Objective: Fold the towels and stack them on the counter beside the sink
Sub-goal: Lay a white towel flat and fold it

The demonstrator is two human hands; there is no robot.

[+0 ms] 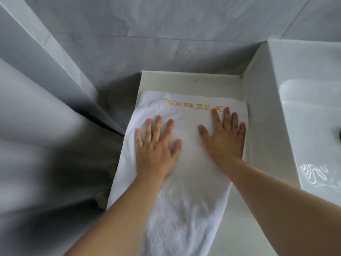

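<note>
White terry, the hotel towel (184, 163) lay flat on the tabletop (193, 83) under both hands, left hand (156, 146) and right hand (224, 139) pressing with fingers (158, 124) spread wide and straight, its long axis running from beyond the fingertips back toward the person.

The towel (186, 191) is running out of view at the bottom edge, so its near end is not showing. The left hand (156, 148) and right hand (223, 137) are covering patches of it, and the right fingertips are hiding part of the gold lettering (190, 104), whose middle characters are reading too small and blurred to make out. Both forearms are leaving the picture at the bottom and right edges. The sink (313, 145) is being cut off at the right edge, with only a dark sliver of something showing there. A grey blurred mass (36, 135) is filling the left side, too smeared to identify.
</note>
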